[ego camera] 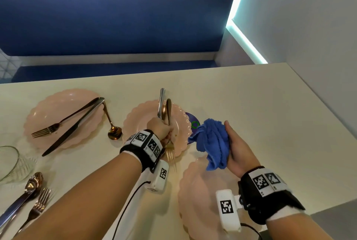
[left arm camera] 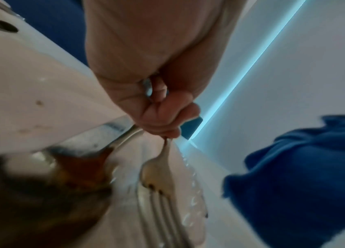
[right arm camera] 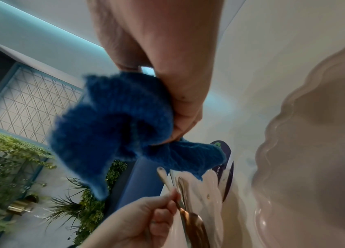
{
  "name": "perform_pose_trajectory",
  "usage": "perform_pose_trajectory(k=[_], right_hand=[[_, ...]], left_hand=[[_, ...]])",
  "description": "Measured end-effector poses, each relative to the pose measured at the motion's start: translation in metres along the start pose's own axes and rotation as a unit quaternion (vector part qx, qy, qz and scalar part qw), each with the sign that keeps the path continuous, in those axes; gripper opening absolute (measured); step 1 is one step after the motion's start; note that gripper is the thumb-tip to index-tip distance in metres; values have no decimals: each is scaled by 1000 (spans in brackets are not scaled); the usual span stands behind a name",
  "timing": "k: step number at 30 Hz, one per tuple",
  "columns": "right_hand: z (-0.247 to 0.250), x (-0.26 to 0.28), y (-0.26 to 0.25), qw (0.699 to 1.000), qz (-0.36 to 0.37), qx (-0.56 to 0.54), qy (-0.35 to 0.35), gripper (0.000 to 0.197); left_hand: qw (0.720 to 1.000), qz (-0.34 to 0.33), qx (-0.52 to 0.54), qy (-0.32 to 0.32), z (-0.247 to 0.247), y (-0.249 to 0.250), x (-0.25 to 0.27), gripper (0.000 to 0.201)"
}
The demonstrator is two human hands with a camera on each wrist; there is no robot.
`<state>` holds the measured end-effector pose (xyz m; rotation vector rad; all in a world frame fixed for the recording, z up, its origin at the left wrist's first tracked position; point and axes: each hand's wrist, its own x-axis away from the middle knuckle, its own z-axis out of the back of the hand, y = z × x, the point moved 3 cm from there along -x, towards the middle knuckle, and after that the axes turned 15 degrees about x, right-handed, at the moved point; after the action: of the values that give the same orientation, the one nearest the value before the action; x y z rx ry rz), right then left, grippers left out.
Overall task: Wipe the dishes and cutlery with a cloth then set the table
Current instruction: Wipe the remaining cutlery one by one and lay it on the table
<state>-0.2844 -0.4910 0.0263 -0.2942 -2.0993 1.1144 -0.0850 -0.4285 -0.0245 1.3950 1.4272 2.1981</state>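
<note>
My left hand (ego camera: 166,133) grips a bundle of cutlery (ego camera: 164,108) over the middle pink scalloped plate (ego camera: 181,121); the handles stick up away from me. From the fist a fork (left arm camera: 158,172) and a copper spoon (left arm camera: 82,167) hang head down over the plate's rim. To the right, my right hand (ego camera: 237,148) holds a bunched blue cloth (ego camera: 212,143) a little above the table. In the right wrist view the cloth (right arm camera: 112,127) hangs from the fingers, with the left hand (right arm camera: 144,223) and its cutlery below it.
Another pink plate (ego camera: 54,108) at the left carries a fork and a knife, with a copper spoon (ego camera: 114,133) beside it. A third pink plate (ego camera: 197,191) lies near me. A glass (ego camera: 11,162), a spoon and a fork (ego camera: 38,205) sit at the near left. A purple coaster (ego camera: 191,119) shows behind the cloth.
</note>
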Motion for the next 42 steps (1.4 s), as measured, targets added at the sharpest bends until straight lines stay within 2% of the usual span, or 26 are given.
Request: perform_pose_trajectory(k=[3, 5, 7, 9, 13, 16, 21, 26, 31, 34, 36, 38, 39, 40, 42], right_hand=[[-10, -15, -3, 999, 35, 41, -2, 58], [-25, -26, 0, 994, 30, 107, -5, 65], [-43, -37, 2, 984, 26, 177, -25, 46], [-62, -44, 0, 971, 24, 234, -49, 28], [-84, -52, -2, 944, -1, 319, -78, 20], [-103, -50, 2, 945, 3, 319, -69, 13], [-126, -41, 16, 962, -12, 261, -82, 22], [-146, -37, 20, 960, -18, 260, -98, 23], [-161, -34, 23, 946, -30, 309, -91, 23], [-163, -32, 21, 911, 1, 402, -90, 24], [-167, -28, 19, 857, 37, 505, -98, 23], [-174, -25, 15, 798, 81, 589, -102, 24], [-179, -25, 9, 769, 99, 623, -97, 26], [-184, -25, 0, 741, 116, 656, -85, 27], [-190, -30, -18, 697, 148, 698, -78, 26]], left_hand=[[995, -75, 61, -20, 1, 22, 20, 9], [989, -120, 79, -47, -1, 37, 33, 10], [982, -139, 101, -72, -2, 46, 40, 15], [981, -147, 106, -63, 2, 50, 47, 22], [980, -138, 141, -34, 22, 45, 56, 25], [975, -135, 174, -12, 37, 43, 60, 26], [963, -148, 225, 31, 66, 37, 68, 30], [952, -162, 253, 53, 89, 31, 79, 28], [944, -185, 266, 53, 115, 27, 92, 24], [940, -207, 257, 85, 147, 34, 98, 10], [944, -257, 166, 123, 180, 50, 106, 25], [944, -307, -62, 104, 201, 71, 118, 32], [929, -307, -195, 68, 203, 78, 124, 28], [902, -292, -317, 34, 205, 79, 128, 26], [846, -262, -465, -4, 208, 76, 133, 27]])
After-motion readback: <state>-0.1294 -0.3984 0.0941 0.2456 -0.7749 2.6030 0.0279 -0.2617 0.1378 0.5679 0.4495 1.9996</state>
